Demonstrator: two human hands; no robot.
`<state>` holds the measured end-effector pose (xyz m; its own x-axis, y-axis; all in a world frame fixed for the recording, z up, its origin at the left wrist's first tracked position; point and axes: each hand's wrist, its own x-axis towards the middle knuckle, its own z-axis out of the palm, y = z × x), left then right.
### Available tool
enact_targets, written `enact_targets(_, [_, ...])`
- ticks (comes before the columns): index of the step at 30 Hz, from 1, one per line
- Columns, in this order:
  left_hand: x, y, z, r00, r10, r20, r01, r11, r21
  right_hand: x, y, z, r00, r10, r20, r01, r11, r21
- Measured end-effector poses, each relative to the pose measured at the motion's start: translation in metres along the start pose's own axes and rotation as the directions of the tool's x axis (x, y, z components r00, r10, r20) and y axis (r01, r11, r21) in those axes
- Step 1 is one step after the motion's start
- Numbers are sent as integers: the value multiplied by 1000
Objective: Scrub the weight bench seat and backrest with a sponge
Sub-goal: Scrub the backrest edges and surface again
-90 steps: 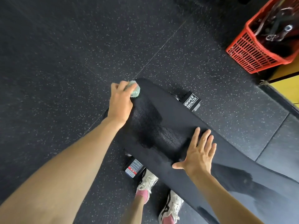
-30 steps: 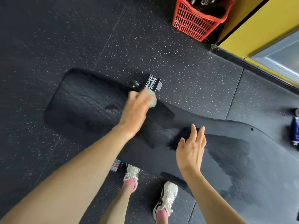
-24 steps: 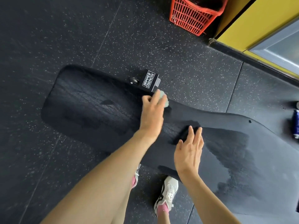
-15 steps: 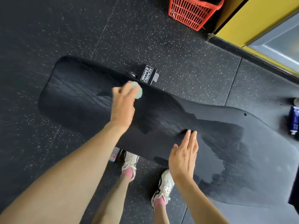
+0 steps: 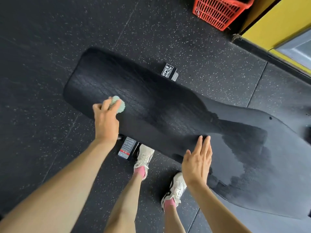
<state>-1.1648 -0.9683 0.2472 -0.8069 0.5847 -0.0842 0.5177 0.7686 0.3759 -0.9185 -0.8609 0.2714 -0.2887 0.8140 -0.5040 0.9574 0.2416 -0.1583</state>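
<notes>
Your left grip [image 5: 106, 121], holding the sponge [image 5: 119, 105], has crossed the pad [image 5: 168, 105] to its near edge; right grip [image 5: 196, 162] open, so scrubbing continues.

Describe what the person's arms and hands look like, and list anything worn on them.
Both arms are bare as far up as the view shows, with no sleeves in sight. The left hand and the right hand wear no gloves. No watch, bracelet or ring shows on the wrists or the fingers.
</notes>
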Motion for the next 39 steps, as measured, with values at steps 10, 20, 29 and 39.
enact_targets(10, [-31, 27, 4, 610, 711, 349, -723, 680, -122, -5, -24, 11, 998, 46, 32, -46, 999, 0])
enact_targets(20, [-21, -45, -19, 857, 460, 233, -481, 875, 43, -4, -47, 22, 990, 131, 61, -137, 985, 106])
enact_targets(29, [41, -103, -46, 993, -121, -15, 121, 991, 54, 3, -57, 30, 979, 203, 26, -205, 974, 94])
enact_targets(39, [62, -45, -27, 976, -197, -89, 196, 980, -16, 4, -61, 36, 969, 245, -20, -240, 959, 154])
